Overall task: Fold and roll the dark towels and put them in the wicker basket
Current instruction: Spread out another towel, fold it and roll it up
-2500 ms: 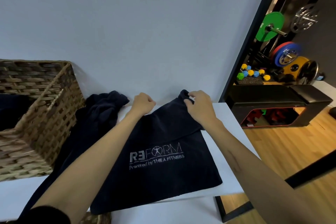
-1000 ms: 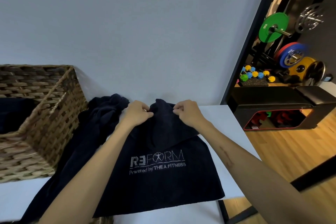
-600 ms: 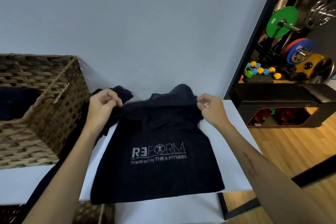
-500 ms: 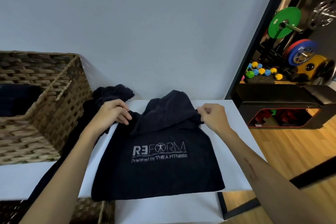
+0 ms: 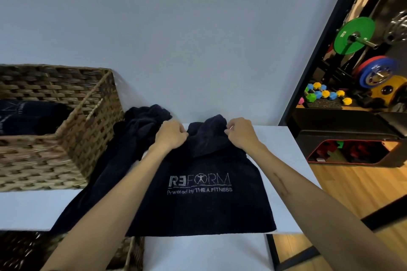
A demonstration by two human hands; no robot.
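Observation:
A dark navy towel (image 5: 204,204) with a white REFORM logo lies flat on the white table (image 5: 284,145). Its far end is bunched up into a hump near the wall. My left hand (image 5: 170,136) pinches that bunched cloth on its left side. My right hand (image 5: 240,133) pinches it on the right side. A second dark towel (image 5: 132,138) lies crumpled to the left, trailing toward the table's front edge. The wicker basket (image 5: 88,130) stands at the left and holds rolled dark towels (image 5: 28,116).
A pale wall runs close behind the table. Another wicker basket (image 5: 132,253) shows below the table's front edge. To the right, past a black frame, are a black bench (image 5: 343,123), coloured weight plates (image 5: 354,37) and small dumbbells (image 5: 326,94) on a wooden floor.
Both hands have moved closer together on the towel's far end, gathering the cloth into a tighter hump. The printed part of the towel has stayed flat.

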